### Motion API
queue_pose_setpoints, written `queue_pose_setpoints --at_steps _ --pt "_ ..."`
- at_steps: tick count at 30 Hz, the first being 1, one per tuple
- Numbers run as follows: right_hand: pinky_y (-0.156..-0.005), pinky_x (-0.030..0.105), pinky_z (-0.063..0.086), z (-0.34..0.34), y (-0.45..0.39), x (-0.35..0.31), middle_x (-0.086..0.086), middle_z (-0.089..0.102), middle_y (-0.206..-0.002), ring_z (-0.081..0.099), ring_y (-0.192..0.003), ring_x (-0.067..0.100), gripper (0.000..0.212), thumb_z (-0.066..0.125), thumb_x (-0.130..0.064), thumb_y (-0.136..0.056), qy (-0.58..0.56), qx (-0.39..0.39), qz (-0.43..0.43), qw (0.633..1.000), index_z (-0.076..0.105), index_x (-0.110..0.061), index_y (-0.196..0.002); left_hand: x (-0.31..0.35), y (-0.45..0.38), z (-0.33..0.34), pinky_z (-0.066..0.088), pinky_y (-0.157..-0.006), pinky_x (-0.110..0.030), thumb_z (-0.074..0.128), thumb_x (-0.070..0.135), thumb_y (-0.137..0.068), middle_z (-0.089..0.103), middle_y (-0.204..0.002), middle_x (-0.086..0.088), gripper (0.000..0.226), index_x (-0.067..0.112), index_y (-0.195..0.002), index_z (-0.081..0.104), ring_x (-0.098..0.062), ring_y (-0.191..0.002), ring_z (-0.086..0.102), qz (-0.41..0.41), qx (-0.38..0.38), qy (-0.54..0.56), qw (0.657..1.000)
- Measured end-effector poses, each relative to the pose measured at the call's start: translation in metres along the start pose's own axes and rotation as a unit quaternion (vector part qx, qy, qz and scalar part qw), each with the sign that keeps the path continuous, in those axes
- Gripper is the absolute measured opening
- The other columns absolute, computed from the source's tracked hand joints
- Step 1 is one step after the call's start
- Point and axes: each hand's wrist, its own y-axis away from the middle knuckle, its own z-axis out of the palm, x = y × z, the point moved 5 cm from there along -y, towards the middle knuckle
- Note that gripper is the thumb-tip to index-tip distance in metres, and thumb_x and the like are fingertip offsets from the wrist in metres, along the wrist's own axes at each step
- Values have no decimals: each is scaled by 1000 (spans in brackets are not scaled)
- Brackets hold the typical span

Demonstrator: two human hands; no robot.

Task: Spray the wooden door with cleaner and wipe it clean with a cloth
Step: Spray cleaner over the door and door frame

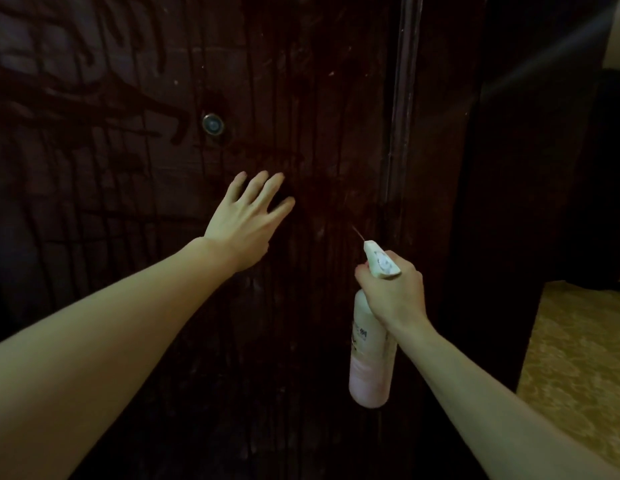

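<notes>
Fingers of our left hand (248, 220): spread wide and straight, holding nothing; the palm faces the wooden door (301, 98) and the fingertips reach its surface, though we cannot tell whether they press on it.
Fingers of our right hand (391, 296): curled round the neck of the spray bottle (372, 362), gripping it just under the trigger head; the forefinger side is hidden behind the head, so we cannot tell whether the trigger is squeezed.
Spray bottle: pale pink body with a white nozzle head, hanging below our fist and tilted so that the nozzle (369, 245) points up and to the left at the door; a thin bright streak shows just off the nozzle tip.
Wooden door: dark reddish-brown, filling most of our view, close in front of both arms; long wet runs and drips streak down it, thickest at the upper left.
Peephole (213, 124): small round metal ring set in the door, above and left of our left hand.
Door edge (402, 133): raised vertical moulding to the right of the nozzle.
Floor (578, 375): yellowish patterned surface at the lower right, past the dark frame.
Cloth: not seen from our head camera.
</notes>
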Motion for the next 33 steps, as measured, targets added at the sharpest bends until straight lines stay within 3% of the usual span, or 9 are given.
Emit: queue_pose_setpoints --at_steps 4,7,9,14,17,21,23,27,33 --pt "-66 41 57 18 7 -9 -2 61 -64 62 -63 17 16 64 -24 -82 -6 -36 -18 999 58 -19 -69 -20 22 2 12 -117 -52 73 35 -78 11 -158 -16 87 20 -150 27 -35 -145 12 -25 7 12 1000" --pt "-65 31 53 36 16 -16 -5 65 -72 63 -69 12 8 67 -29 -85 -41 -71 -19 996 62 -23 -82 -36 45 6 16 -116 -53 78 35 -73 16 -157 -16 92 19 -150 30 -35 -144 16 -49 4 10 999" --pt "-63 27 50 48 22 -22 -5 65 -74 63 -69 10 8 68 -29 -85 -54 -85 -16 995 62 -24 -83 -45 58 8 16 -116 -52 77 37 -74 13 -159 -16 94 19 -151 26 -34 -145 15 -66 -13 4 998" --pt "-64 42 56 70 39 -32 -4 59 -61 62 -62 18 21 63 -24 -81 -14 -116 -32 993 53 -18 -63 -66 85 10 15 -117 -51 73 43 -78 7 -159 -14 96 19 -153 18 -34 -146 10 -118 -33 3 992" --pt "-68 46 58 81 50 -31 -1 64 -66 65 -67 19 16 62 -24 -80 -19 -144 -27 989 58 -18 -66 -78 100 14 16 -117 -54 73 45 -79 5 -159 -14 99 17 -153 14 -34 -146 8 -162 -49 13 985" --pt "-72 41 57 100 66 -27 -3 67 -74 65 -73 14 11 65 -30 -83 -40 -173 -14 984 62 -22 -77 -92 120 21 19 -116 -56 75 45 -78 0 -159 -15 107 15 -153 4 -37 -146 4 -249 -69 43 965" --pt "-67 38 55 108 73 -27 -5 63 -69 63 -67 13 15 66 -30 -83 -40 -174 -17 984 59 -23 -72 -98 128 24 22 -114 -57 76 43 -77 -2 -159 -15 111 16 -153 1 -38 -145 5 -278 -78 59 956" --pt "-62 38 56 120 81 -30 -5 58 -58 61 -59 15 23 63 -24 -82 -30 -170 -17 985 52 -22 -61 -102 132 27 28 -112 -56 77 41 -77 -3 -159 -15 111 17 -153 1 -39 -145 6 -278 -76 72 955" --pt "-70 44 57 140 86 -46 -3 65 -69 65 -69 14 11 65 -27 -81 -69 -174 -15 982 61 -22 -72 -113 137 27 27 -110 -54 74 35 -79 2 -160 -12 100 18 -153 10 -37 -144 9 -244 -61 79 965"
